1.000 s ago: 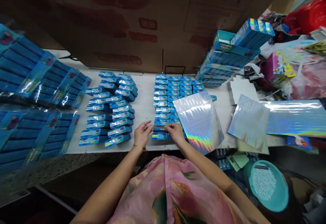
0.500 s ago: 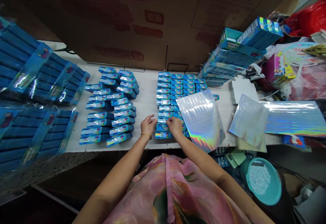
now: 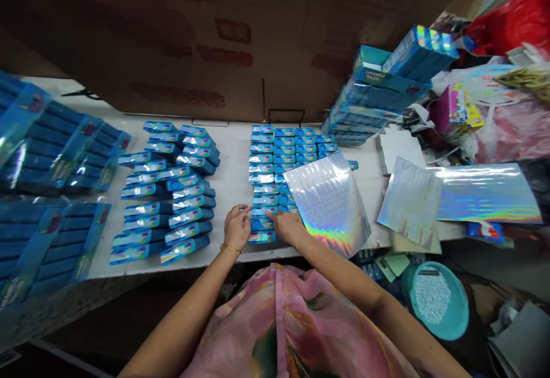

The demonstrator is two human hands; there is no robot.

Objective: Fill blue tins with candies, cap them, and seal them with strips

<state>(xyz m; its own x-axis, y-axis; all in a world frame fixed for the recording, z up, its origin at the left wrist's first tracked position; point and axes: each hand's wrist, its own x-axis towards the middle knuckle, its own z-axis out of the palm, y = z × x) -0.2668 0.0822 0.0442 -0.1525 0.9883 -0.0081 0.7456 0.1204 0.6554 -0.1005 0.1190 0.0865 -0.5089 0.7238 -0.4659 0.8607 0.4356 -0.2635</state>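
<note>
In the middle of the white table stands a block of small blue boxes (image 3: pixel 263 158) in rows, their printed ends facing up. At the near part of its left column, my left hand (image 3: pixel 238 229) touches the left edge of one box end, with its index finger stretched out and the thumb hidden. On the right edge of the same box end, my right hand (image 3: pixel 289 226) presses an extended index finger, its other fingers curled. A shiny surface shows between the fingertips; whether it is a loose sticker is unclear. A silvery sticker sheet (image 3: pixel 329 203) lies over the block's right side.
More blue boxes (image 3: pixel 189 200) stand in uneven rows left of the hands. Wrapped packs (image 3: pixel 55 143) fill the far left. A tall stack (image 3: pixel 369 97) rises at the back right, near further silvery sheets (image 3: pixel 485 192). Below the table's right edge is a turquoise bucket (image 3: pixel 462 309).
The view has shifted, so the table items sit further left. My right hand has gone from a pinch to a stretched index finger, and my left fingers have moved in onto the box end.
</note>
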